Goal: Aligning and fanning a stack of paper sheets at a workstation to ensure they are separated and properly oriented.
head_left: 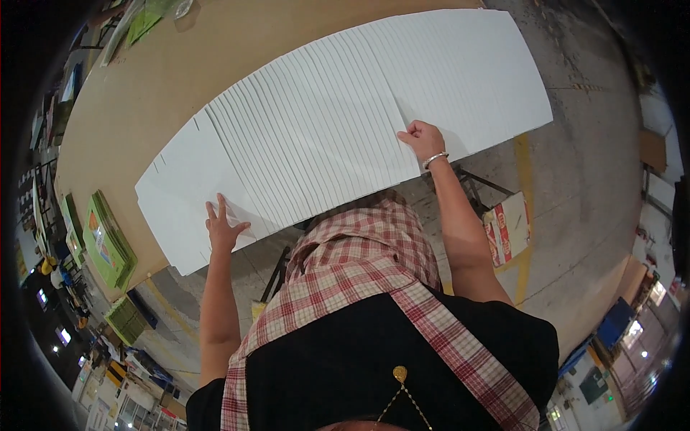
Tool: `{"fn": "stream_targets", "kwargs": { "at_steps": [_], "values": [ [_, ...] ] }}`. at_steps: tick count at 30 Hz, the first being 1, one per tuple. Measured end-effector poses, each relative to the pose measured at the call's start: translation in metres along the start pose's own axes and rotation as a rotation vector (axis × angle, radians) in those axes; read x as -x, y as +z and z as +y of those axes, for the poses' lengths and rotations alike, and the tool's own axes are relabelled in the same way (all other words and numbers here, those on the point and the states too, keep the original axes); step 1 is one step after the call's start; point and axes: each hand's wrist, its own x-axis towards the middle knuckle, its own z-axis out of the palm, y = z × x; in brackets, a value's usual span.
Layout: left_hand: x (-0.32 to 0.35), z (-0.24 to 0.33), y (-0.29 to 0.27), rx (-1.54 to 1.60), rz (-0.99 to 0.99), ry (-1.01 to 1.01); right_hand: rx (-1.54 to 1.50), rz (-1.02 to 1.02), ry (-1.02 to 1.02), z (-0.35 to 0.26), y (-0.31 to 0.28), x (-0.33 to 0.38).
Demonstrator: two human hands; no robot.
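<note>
sheets: long fan of white card sheets (338, 122), overlapped like shingles, lying flat on the brown table (144, 93); it covers most of the near half of the tabletop.
long axis: runs from the person's lower left to upper right, roughly along the table's near edge; each sheet's own edge lies across that line.
left hand: left hand (224, 228) flat on the low left end of the fan, fingers spread apart, palm down, clamped on nothing.
right hand: right hand (424, 138) at the near edge about midway to right, fingers curled together, fingertips on or over a sheet edge; whether it actually pinches one I cannot tell. Pale bangle (435, 159) on that wrist.
key relation: the fan lies ahead of both hands, away from the body. Both hands touch it; the far right end of the fan is beyond the right hand, nearer to it than to the left.
overhang: near edge of the fan looks to stick out past the table edge towards the person.
packages left: stack of flat green printed cartons (108, 241) on the table's left end, another green stack (126, 320) lower down near the floor.
package right: red-and-white printed box (507, 230) on the grey floor, just right of the right forearm, by a yellow floor line (525, 179).
far end: more green flat stock (147, 18) at the table's far left corner, blurred.
</note>
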Motion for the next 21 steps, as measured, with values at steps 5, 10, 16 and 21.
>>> {"fn": "stream_targets", "kwargs": {
  "at_steps": [5, 10, 16, 21],
  "values": [
    [0.000, 0.001, 0.000, -0.008, 0.001, -0.009, -0.016, 0.019, -0.034, 0.002, 0.001, 0.002],
    [0.000, 0.002, -0.001, 0.012, -0.028, -0.016, 0.040, 0.062, -0.017, -0.010, 0.000, 0.010],
    [-0.001, 0.000, -0.003, 0.029, -0.035, -0.022, 0.446, 0.426, -0.222, -0.046, 0.009, 0.041],
    [-0.002, -0.003, -0.002, 0.006, -0.018, -0.002, 0.062, 0.068, -0.305, -0.071, 0.054, 0.075]
  ]
}}
